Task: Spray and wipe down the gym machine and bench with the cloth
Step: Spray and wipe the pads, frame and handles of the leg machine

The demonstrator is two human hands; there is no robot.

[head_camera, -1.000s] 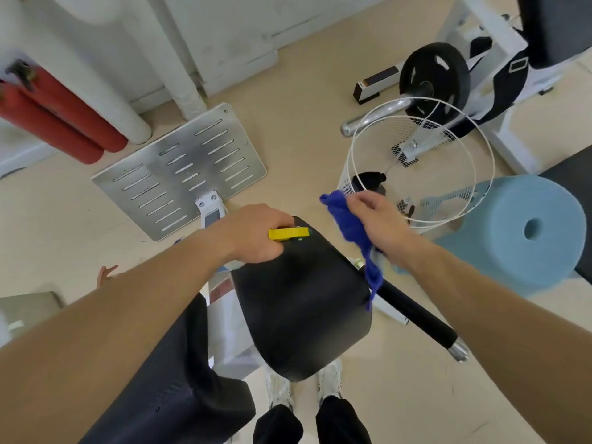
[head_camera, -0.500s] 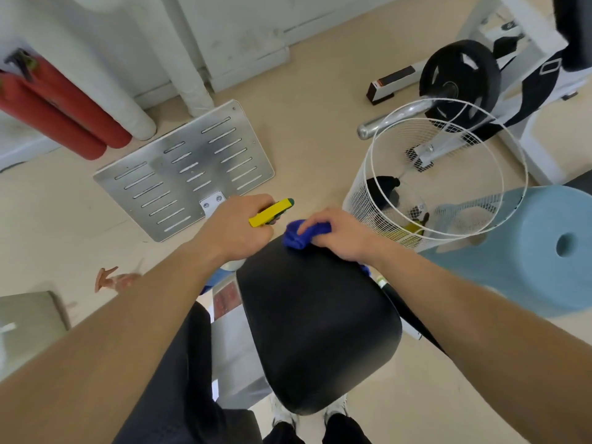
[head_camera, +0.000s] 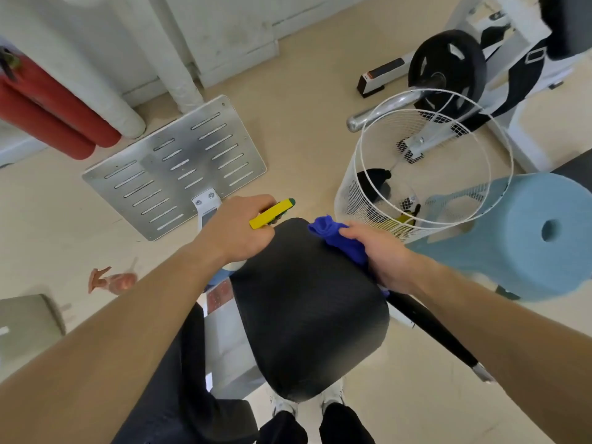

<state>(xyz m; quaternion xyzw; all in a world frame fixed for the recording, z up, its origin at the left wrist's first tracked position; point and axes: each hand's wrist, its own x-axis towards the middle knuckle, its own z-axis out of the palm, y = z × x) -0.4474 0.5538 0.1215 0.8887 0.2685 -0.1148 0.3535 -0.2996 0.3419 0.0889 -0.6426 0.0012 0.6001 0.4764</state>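
1. The left hand (head_camera: 237, 233) keeps its grip closed round the spray bottle (head_camera: 270, 213), whose yellow nozzle sits above the far edge of the black pad (head_camera: 307, 315).
2. The right hand (head_camera: 382, 256) has its grip closed on the blue cloth (head_camera: 336, 237), pressed to the pad's far right edge, near a wire basket (head_camera: 362, 200).

Left hand (head_camera: 238, 232) gripping yellow-topped spray bottle (head_camera: 270, 214), right hand (head_camera: 382, 254) pressing blue cloth (head_camera: 339, 238) on black pad (head_camera: 307, 312), white wire basket (head_camera: 416, 174) beside

Blue cloth (head_camera: 339, 240) on black pad (head_camera: 307, 302); yellow sprayer trigger (head_camera: 270, 214); white mesh basket (head_camera: 368, 200).
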